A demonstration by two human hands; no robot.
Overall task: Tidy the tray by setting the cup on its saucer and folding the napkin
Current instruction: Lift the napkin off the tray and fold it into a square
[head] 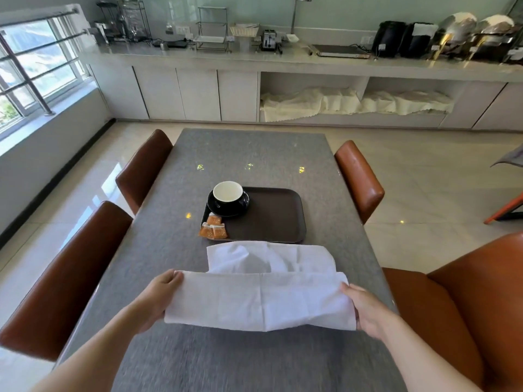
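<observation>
A white cloth napkin (260, 298) lies on the grey table just in front of a dark brown tray (277, 216). Its near half is lifted and doubled over the far half. My left hand (158, 295) grips the napkin's left edge and my right hand (365, 309) grips its right edge. A black cup with a white inside (228, 193) stands upright on a black saucer (218, 209) in the tray's far left corner.
Orange sachets (213, 229) lie at the tray's near left corner. Brown leather chairs (68, 281) (360, 179) flank the grey table (249, 154), and an orange one (464, 301) stands close on my right. A long counter with appliances runs along the far wall.
</observation>
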